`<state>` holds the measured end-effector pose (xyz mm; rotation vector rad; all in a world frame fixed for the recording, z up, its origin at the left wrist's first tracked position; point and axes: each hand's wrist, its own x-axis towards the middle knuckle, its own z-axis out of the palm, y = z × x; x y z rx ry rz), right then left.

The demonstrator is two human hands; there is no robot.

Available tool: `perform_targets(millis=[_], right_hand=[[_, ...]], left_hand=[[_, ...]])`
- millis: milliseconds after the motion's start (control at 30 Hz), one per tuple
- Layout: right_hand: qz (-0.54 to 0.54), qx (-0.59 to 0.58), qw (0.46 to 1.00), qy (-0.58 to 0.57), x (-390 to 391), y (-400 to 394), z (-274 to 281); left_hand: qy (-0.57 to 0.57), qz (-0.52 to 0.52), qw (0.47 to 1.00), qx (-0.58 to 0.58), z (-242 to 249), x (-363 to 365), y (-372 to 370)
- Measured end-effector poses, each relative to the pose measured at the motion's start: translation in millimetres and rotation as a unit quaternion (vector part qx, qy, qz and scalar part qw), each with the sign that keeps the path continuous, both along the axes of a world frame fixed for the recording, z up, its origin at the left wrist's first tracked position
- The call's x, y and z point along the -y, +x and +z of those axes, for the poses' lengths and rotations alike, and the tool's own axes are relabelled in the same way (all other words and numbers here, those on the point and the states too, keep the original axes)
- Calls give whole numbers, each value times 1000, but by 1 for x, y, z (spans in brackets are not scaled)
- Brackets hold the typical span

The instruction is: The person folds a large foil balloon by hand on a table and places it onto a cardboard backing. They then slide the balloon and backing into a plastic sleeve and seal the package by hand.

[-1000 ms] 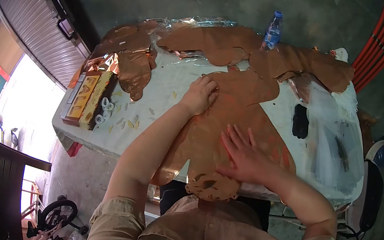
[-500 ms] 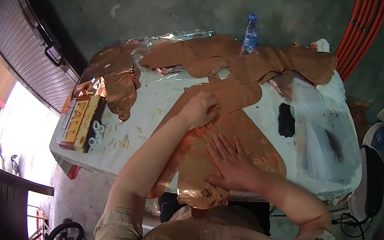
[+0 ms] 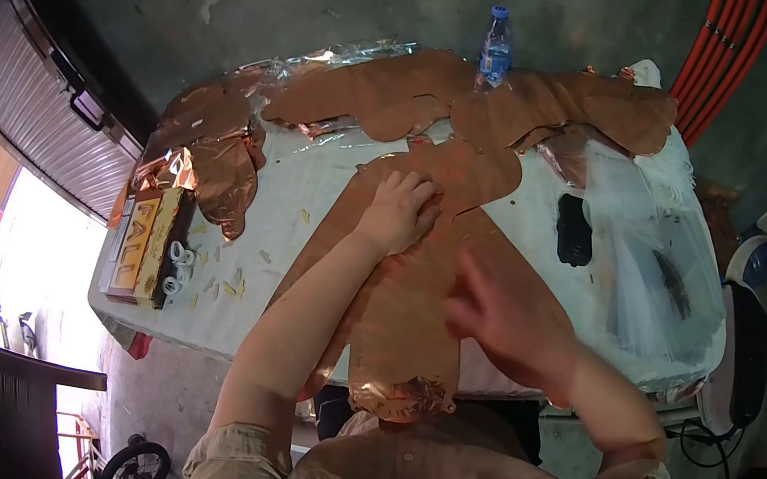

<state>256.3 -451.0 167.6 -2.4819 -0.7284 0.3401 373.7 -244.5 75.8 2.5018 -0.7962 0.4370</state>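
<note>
Table [image 3: 298, 175]: white; bottle [image 3: 496, 50] at far edge.
Room: red pipes [image 3: 721, 68] beyond.
Left hand [image 3: 399, 212]: curled on your foil [image 3: 409, 330], grip unclear.
Right hand [image 3: 506, 309]: blurred, grip unclear.

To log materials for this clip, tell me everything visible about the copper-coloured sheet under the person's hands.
The copper-coloured sheet looks like thin foil, mostly dull, with broad rounded lobes. It lies roughly flat on the white-topped table; its shiny, crinkled near end reaches past the edge. The left hand rests on it; the right hand is blurred over it, contact unclear.
</note>
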Motion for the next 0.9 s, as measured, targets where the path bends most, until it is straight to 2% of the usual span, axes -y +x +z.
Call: perform_targets(millis=[67, 100, 167, 200, 267, 300, 367, 500, 533, 600, 633, 700, 767, 833, 900], right_hand=[[-115, 192, 972, -66, 28, 5, -27], [-116, 192, 972, -68, 38, 3, -31], [-179, 219, 941, -185, 51, -2, -35], [-181, 218, 941, -186, 50, -2, -34], [-235, 76, 953, -178, 47, 1, -29], [-237, 77, 952, -176, 50, 3, -32], [-186, 69, 971, -130, 59, 10, -43], [-152, 56, 984, -75, 65, 18, -34], [-130, -12, 991, 14, 66, 26, -32], [-110, -129, 963, 209, 63, 38, -35], [-111, -127, 963, 210, 56, 42, -29], [-72, -195, 931, 301, 36, 47, -14], [-10, -206, 907, 366, 7, 47, -4], [42, -227, 899, 371, -26, 48, -9], [149, -62, 919, 361, -63, 52, -31]], left_hand=[[5, 1, 1000, 4, 2, 0, 0], [3, -1, 1000, 5, 1, 0, 0], [13, 2, 1000, 0, 1, 0, 1], [12, -1, 1000, 0, 0, 1, 0], [25, 9, 1000, -2, 1, 1, 0], [26, 7, 1000, 0, 2, 2, -1], [44, 22, 998, -27, 4, 2, -2], [55, 19, 998, -3, 3, 1, -1], [61, 21, 998, -8, 3, 1, -1], [67, 21, 997, -12, 2, 2, -2], [62, 19, 998, -8, 1, 2, -2], [59, 17, 998, -1, 0, 2, -1], [49, 25, 998, -8, -2, 2, 1], [95, 12, 995, 19, -7, -1, 5], [143, -4, 989, 46, -10, -3, 8]])
